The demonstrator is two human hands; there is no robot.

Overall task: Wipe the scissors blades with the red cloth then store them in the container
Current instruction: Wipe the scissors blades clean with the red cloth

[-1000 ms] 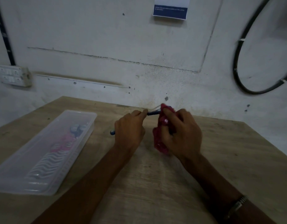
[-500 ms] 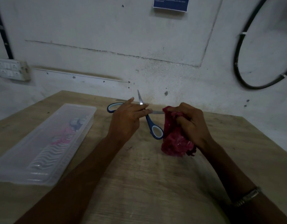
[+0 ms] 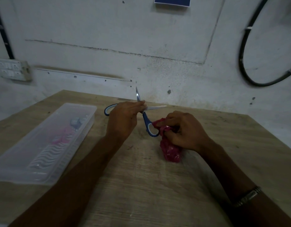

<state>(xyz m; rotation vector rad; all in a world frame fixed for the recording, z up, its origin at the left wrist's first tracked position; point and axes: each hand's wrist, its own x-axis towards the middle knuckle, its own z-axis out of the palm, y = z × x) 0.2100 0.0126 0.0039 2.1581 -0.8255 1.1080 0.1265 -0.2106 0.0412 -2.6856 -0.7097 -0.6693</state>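
Above the middle of the wooden worktop (image 3: 141, 185) I saw the left hand (image 3: 123, 119) holding the scissors (image 3: 145, 118) near the pivot, with its fingers curled around the place where the two blades cross. The scissors were wide open: one blade pointed up and away toward the wall, the other pointed to the right, and both stood out past the fingertips. One blue handle loop showed to the left of the hand, behind the knuckles. The second loop hung down to the right, and it was just beside the red cloth (image 3: 170, 149), perhaps touching it; I could not tell for sure.

The right hand (image 3: 185, 130) gripped the red cloth, bunched in its curled fingers, and the lower part of the cloth hung down to the worktop or rested on it. This hand was lower than the blades and apart from them, so the cloth was not on the blades at this moment.

The clear plastic container (image 3: 86, 122) lay on the left side of the worktop, well apart from both hands. Some pink and white things were inside it, but they were too blurred to name.
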